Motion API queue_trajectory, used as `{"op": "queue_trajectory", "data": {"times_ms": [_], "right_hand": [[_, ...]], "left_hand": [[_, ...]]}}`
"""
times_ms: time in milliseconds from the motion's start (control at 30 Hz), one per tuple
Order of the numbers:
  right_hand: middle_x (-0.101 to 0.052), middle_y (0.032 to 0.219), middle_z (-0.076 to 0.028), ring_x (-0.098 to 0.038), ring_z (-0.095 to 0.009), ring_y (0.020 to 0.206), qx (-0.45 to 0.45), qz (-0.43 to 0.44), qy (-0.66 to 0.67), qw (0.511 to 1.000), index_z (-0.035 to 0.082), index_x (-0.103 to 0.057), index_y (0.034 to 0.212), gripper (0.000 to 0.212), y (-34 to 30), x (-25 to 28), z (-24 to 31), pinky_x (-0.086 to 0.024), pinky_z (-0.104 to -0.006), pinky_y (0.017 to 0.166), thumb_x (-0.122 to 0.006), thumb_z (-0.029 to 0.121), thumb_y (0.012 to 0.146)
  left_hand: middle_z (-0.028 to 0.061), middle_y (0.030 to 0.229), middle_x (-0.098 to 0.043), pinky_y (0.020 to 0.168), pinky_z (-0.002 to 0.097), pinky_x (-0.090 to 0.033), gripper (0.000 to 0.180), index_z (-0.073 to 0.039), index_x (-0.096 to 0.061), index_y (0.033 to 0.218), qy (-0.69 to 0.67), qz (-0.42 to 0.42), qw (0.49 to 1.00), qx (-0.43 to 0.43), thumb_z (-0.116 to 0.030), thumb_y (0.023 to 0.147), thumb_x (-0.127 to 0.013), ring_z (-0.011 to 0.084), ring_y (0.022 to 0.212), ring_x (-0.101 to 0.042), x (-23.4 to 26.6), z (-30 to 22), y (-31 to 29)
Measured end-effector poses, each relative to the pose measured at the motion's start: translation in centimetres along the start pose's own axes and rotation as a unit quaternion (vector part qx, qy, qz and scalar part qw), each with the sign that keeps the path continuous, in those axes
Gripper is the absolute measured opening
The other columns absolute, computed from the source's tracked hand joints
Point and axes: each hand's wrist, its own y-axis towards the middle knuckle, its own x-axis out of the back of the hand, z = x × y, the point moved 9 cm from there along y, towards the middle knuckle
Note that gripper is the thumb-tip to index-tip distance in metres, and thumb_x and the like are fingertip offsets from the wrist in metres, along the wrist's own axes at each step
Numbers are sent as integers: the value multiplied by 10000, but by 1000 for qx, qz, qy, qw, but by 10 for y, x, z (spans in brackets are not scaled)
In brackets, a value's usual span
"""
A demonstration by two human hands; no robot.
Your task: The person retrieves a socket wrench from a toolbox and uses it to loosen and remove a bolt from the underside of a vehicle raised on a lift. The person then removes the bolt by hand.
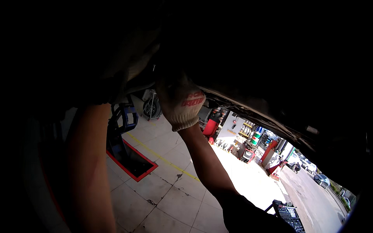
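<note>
Both my arms reach up into the dark underside of a vehicle (248, 106). My right hand (182, 103) wears a pale knit glove with red print on its back. Its fingers go up into deep shadow, so I cannot see what they touch or hold. My left forearm (91, 155) rises at the left. A faint pale patch above it looks like my gloved left hand (138, 66), its fingers lost in the dark. A small thin bright piece (154, 68) shows between the two hands; its kind is unclear.
Below is a tiled floor (171, 206) with a yellow line and a red-framed recess (136, 178). A blue lift part (126, 118) and a wheel (151, 107) stand beyond. Rightward are red workshop equipment (248, 154), a tool tray (287, 213) and a street with parked cars (321, 180).
</note>
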Motion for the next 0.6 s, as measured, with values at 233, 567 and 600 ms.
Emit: {"op": "queue_trajectory", "data": {"times_ms": [233, 567, 600], "right_hand": [[-733, 992, -157, -737, -271, 745, 106, -31, -114, 987, 30, -685, 1169, 373, -14, -5, 38, -577, -343, 615, -706, 325, 941], [-706, 1078, -195, -708, -362, 981, 45, -49, -95, 993, 60, -633, 1317, 557, -48, -30, 17, -579, -531, 816, -674, 458, 929], [-678, 1172, -204, -712, -346, 980, 18, 25, -83, 996, 65, -620, 1344, 498, -39, -27, 18, -594, -484, 777, -657, 374, 955]], "left_hand": [[170, 1533, -485, 1189, 402, -369, 555, 11, -456, 1491, -249, -35, 966, 52, -388, 1121, -345, 264, 1379, -485, -2, 27, -12], [172, 1539, -478, 1197, 405, -363, 551, 11, -453, 1493, -312, -84, 945, 48, -380, 1123, -338, 266, 1386, -480, 11, 35, -21], [172, 1540, -478, 1198, 405, -362, 550, 11, -453, 1494, -317, -90, 943, 41, -379, 1123, -337, 267, 1387, -480, 11, 27, -24]]}}
